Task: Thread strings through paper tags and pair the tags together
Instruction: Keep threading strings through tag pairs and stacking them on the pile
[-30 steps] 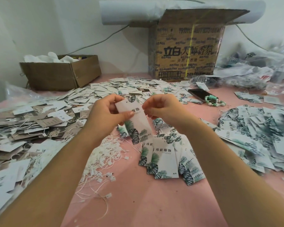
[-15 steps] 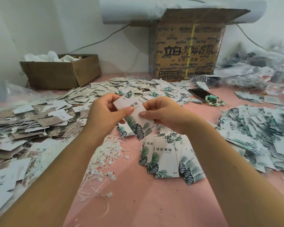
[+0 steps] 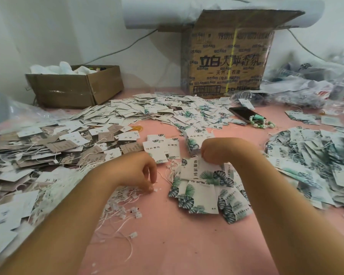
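Note:
My left hand (image 3: 136, 171) reaches down to the tangle of white strings (image 3: 117, 203) on the pink table (image 3: 177, 245), its fingertips pinching a string end with a small white clasp. My right hand (image 3: 216, 150) holds a white tag with green leaf print (image 3: 204, 172) by its top edge, just over a small fan of the same leaf tags (image 3: 205, 199). More leaf tags lie loose beyond the hands (image 3: 161, 149).
Heaps of white and brown tags (image 3: 48, 147) cover the left side, and leaf tags with strings (image 3: 316, 169) pile up at the right. A phone (image 3: 244, 114) and a bead bracelet (image 3: 262, 123) lie behind. Two cardboard boxes (image 3: 226, 62) (image 3: 75, 88) stand by the wall.
Both hands held one leaf tag up before; now they have dropped to the table. The left hand let go and went to the strings, the right lowered the tag over the pile.

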A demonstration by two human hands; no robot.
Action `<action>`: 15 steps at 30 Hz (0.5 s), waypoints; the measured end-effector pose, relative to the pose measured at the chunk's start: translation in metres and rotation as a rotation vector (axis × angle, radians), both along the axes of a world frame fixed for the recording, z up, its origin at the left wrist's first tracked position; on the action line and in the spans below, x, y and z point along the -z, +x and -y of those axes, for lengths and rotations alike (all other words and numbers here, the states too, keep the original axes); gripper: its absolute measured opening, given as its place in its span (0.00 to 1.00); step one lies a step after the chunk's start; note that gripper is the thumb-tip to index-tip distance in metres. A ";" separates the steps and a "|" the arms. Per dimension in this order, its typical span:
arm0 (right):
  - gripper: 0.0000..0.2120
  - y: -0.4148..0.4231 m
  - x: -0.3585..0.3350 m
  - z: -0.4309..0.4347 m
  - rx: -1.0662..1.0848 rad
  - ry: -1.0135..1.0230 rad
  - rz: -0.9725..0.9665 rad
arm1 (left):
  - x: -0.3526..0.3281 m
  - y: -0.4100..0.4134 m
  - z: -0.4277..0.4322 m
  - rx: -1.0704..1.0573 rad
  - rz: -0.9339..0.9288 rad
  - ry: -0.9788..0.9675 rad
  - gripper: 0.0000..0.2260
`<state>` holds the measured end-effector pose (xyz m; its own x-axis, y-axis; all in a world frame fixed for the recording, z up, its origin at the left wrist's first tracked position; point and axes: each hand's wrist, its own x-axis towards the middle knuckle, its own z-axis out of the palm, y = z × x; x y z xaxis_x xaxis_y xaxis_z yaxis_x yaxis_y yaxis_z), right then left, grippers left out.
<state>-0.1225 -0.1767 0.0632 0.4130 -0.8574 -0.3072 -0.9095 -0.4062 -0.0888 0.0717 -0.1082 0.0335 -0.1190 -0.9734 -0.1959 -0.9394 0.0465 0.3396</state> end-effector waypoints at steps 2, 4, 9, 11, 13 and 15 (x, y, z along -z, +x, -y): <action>0.09 0.002 0.003 0.000 0.003 -0.020 -0.060 | 0.004 -0.001 0.001 0.008 0.036 -0.013 0.08; 0.07 0.004 0.005 0.000 0.008 -0.036 -0.102 | 0.006 -0.001 0.003 0.022 0.039 -0.020 0.08; 0.03 0.004 0.005 0.006 0.048 -0.081 -0.180 | 0.008 -0.004 0.005 0.061 0.026 -0.031 0.08; 0.05 0.003 0.007 0.009 0.053 -0.098 -0.194 | 0.009 -0.005 0.006 0.074 0.029 -0.059 0.08; 0.07 0.004 0.007 0.010 0.040 -0.114 -0.174 | 0.010 -0.005 0.006 0.083 0.018 -0.074 0.08; 0.07 0.005 0.006 0.008 0.030 -0.107 -0.129 | 0.011 -0.005 0.006 0.092 0.012 -0.075 0.09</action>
<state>-0.1176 -0.1844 0.0573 0.3495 -0.8995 -0.2621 -0.9225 -0.3794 0.0718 0.0662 -0.1139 0.0224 -0.2064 -0.9704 -0.1252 -0.9339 0.1573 0.3210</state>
